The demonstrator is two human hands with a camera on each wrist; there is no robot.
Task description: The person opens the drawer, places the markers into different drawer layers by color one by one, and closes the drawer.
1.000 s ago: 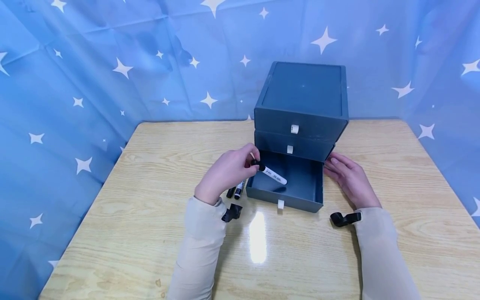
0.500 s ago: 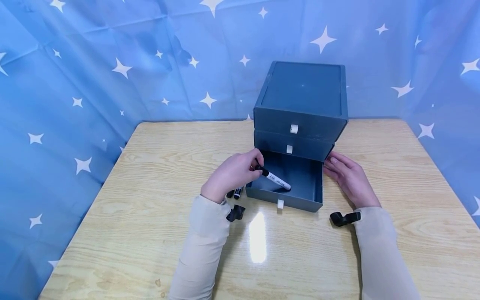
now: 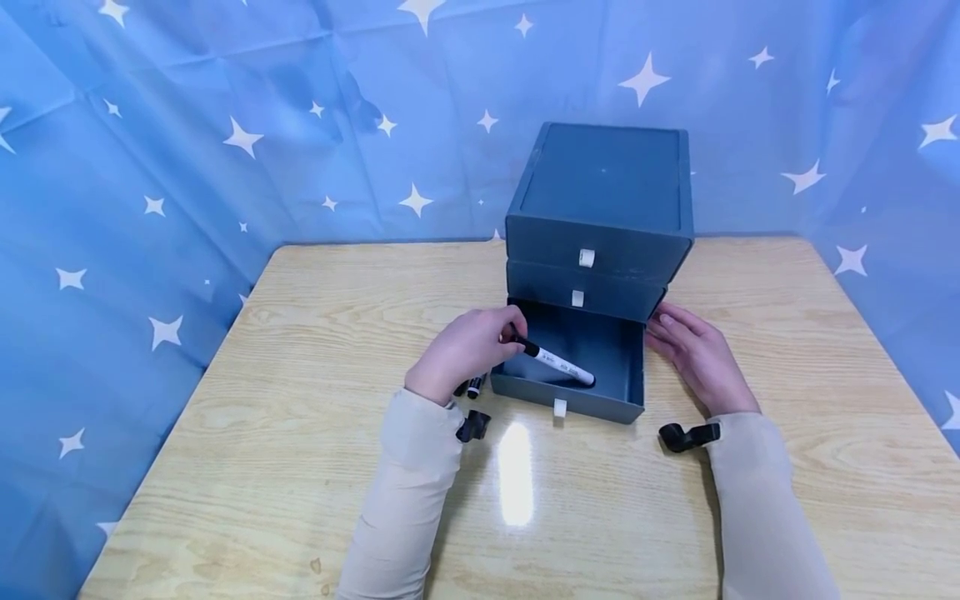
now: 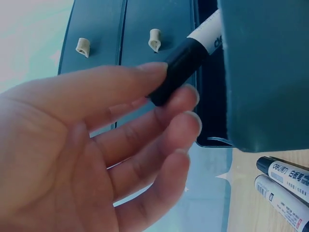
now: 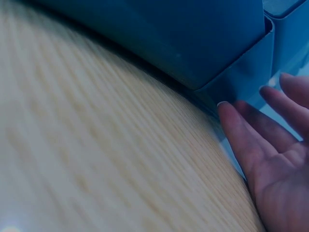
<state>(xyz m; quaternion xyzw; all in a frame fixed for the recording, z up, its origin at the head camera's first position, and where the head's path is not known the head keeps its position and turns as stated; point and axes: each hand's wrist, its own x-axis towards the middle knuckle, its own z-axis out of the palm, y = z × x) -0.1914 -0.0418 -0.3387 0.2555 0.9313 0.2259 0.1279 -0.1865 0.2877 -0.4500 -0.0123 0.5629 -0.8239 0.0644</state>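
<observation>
A blue three-tier drawer box (image 3: 600,179) stands at the back, its bottom drawer (image 3: 525,390) pulled out. My left hand (image 3: 468,348) pinches a whiteboard marker (image 3: 558,363) by its black cap, between thumb and index finger. The marker slants down into the drawer, its white body over the drawer floor. In the left wrist view the drawer wall hides the marker's far end. My right hand (image 3: 693,354) lies at the right side of the box, fingers extended; in the right wrist view the fingertips (image 5: 224,110) are against or close to the box's lower corner.
Two more whiteboard markers (image 4: 285,203) lie on the wooden table (image 3: 300,400), just left of the drawer and partly behind my left wrist. White pull tabs (image 3: 587,258) stick out from the drawer fronts. A blue star-patterned cloth (image 3: 337,125) hangs behind the table.
My left hand has moved slightly right and down with the marker, whose far end now reaches farther right and lower in the drawer. The right hand stays by the box.
</observation>
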